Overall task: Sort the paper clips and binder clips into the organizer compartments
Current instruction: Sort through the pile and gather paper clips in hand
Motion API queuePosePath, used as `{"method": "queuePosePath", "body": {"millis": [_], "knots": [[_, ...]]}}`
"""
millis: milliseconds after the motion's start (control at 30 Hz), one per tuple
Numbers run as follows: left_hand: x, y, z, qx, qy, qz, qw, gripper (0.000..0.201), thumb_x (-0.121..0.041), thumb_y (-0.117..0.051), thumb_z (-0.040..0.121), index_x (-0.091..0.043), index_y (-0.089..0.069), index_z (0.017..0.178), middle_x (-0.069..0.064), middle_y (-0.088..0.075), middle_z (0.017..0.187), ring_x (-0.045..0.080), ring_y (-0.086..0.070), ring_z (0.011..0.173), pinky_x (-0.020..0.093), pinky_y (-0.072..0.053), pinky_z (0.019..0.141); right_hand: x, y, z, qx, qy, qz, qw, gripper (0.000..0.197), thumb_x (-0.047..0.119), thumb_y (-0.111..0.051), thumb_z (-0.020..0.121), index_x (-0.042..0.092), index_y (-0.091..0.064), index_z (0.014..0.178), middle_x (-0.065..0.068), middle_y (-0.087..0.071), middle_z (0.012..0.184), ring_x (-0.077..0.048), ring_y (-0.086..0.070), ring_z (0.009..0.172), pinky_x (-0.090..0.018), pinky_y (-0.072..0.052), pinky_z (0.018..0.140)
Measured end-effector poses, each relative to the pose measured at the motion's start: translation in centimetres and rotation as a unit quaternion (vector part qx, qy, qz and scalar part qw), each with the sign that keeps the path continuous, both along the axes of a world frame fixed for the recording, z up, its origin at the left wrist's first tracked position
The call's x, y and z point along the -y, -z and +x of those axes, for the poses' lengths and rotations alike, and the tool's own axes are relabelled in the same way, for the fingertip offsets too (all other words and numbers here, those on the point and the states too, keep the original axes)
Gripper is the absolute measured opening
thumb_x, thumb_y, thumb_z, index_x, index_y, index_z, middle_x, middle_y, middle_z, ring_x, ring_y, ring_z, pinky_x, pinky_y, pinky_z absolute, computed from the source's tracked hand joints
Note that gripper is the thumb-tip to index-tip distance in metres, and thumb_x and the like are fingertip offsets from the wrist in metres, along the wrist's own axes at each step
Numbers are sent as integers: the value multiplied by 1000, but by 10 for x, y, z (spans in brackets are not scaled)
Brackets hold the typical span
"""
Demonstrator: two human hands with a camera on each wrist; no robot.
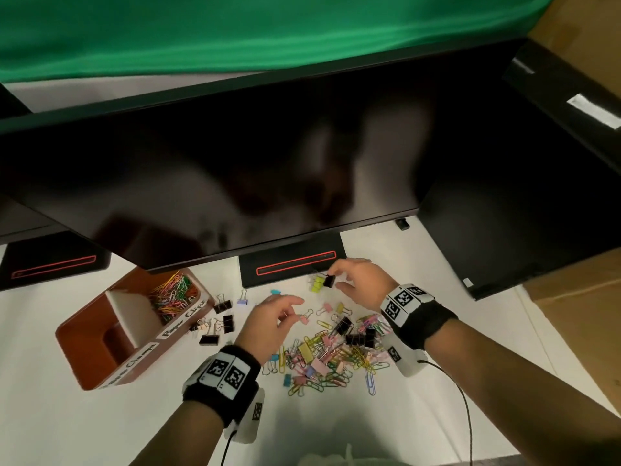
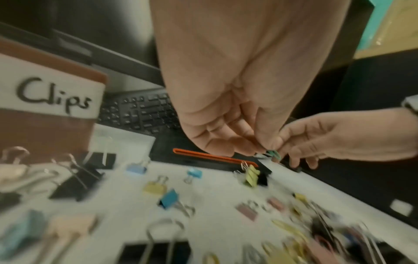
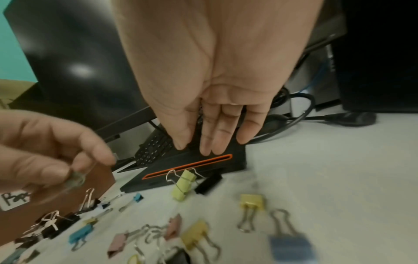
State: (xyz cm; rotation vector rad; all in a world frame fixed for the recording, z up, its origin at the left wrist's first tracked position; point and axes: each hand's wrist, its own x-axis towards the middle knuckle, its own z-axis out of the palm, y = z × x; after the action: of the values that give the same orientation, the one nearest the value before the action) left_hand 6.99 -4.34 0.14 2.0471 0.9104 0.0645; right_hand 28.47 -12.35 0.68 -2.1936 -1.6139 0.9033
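Note:
A brown organizer (image 1: 84, 361) stands at the left; its far compartment holds coloured paper clips (image 1: 171, 294). A mixed pile of paper clips and binder clips (image 1: 336, 351) lies on the white table, with several black binder clips (image 1: 223, 322) beside the organizer. My left hand (image 1: 289, 314) hovers between organizer and pile and pinches a small green paper clip (image 2: 272, 154). My right hand (image 1: 336, 280) is near the monitor base with fingers (image 3: 212, 142) straight and nothing in them. A black binder clip (image 3: 209, 182) sits just below them, next to a yellow-green binder clip (image 3: 183, 184).
A large dark monitor (image 1: 235, 169) overhangs the back of the table, its black stand base (image 1: 292, 267) outlined in red. A keyboard (image 2: 144, 110) lies behind the base. Cables (image 3: 300, 114) run at the back right. A cardboard box (image 1: 578, 304) stands to the right.

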Motion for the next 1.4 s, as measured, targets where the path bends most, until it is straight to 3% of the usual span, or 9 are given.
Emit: {"method": "queuePosePath", "body": {"millis": [133, 300, 567, 667, 800, 967, 1067, 1200, 1400], "knots": [[16, 24, 21, -25, 59, 36, 997, 21, -15, -54, 91, -23, -68, 105, -10, -56, 92, 8, -56, 88, 22, -47, 85, 35, 9, 27, 1, 25, -52, 998, 25, 15, -56, 90, 25, -62, 112, 1, -58, 118, -19, -53, 107, -27, -43, 91], [21, 44, 32, -85, 93, 58, 990, 20, -20, -55, 89, -28, -66, 105, -8, -60, 96, 11, -55, 94, 31, -49, 88, 67, 20, 42, -9, -9, -90, 996, 23, 20, -62, 85, 30, -66, 106, 1, -59, 110, -17, -55, 103, -31, -44, 93], [23, 42, 42, -141, 127, 145, 971, 12, -31, -57, 87, -28, -64, 96, -8, -59, 92, 13, -52, 92, 29, -46, 82, 63, 33, 30, 10, -74, -88, 993, 29, 31, -67, 83, 25, -67, 112, -6, -53, 114, -22, -51, 105, -30, -43, 89], [21, 41, 47, -156, 137, 144, 968, 10, -27, -55, 87, -25, -63, 94, -7, -56, 97, 13, -49, 96, 29, -45, 84, 60, 36, 29, 11, -66, -89, 994, 27, 33, -68, 82, 23, -68, 107, -4, -53, 112, -22, -50, 106, -29, -42, 88], [20, 38, 51, -154, 154, 140, 966, 8, -18, -54, 87, -22, -61, 86, -5, -60, 90, 14, -51, 89, 26, -43, 79, 55, 33, 31, 8, -77, -90, 993, 24, 32, -70, 80, 22, -71, 101, -1, -55, 109, -16, -50, 104, -30, -42, 87], [20, 37, 50, -125, 142, 98, 977, 16, -11, -54, 87, -18, -62, 99, -3, -62, 93, 13, -55, 88, 26, -47, 82, 51, 35, 37, -33, -40, -81, 995, 13, 25, -71, 80, 18, -73, 91, 4, -52, 95, -18, -55, 96, -27, -44, 82], [17, 37, 45, -108, 114, 72, 985, 13, -13, -56, 87, -19, -64, 94, -6, -56, 89, 10, -54, 83, 21, -47, 78, 52, 36, 44, -53, -18, -60, 997, 8, 22, -70, 82, 17, -71, 88, 3, -58, 93, -15, -57, 87, -25, -46, 78], [13, 34, 32, -95, 75, 44, 992, 14, -15, -59, 86, -23, -63, 97, -9, -57, 85, 7, -54, 81, 9, -37, 68, 56, 30, 51, -86, 14, -34, 996, 12, 20, -71, 82, 15, -69, 93, 6, -58, 85, -10, -55, 76, -22, -45, 72], [27, 37, 30, -147, 86, 25, 985, 30, -19, -64, 84, -25, -57, 113, -12, -60, 79, 6, -56, 79, 20, -46, 74, 82, 26, 51, -91, -10, -101, 991, 34, 27, -71, 81, 21, -62, 113, 14, -57, 79, -9, -54, 75, -26, -47, 75]]}}
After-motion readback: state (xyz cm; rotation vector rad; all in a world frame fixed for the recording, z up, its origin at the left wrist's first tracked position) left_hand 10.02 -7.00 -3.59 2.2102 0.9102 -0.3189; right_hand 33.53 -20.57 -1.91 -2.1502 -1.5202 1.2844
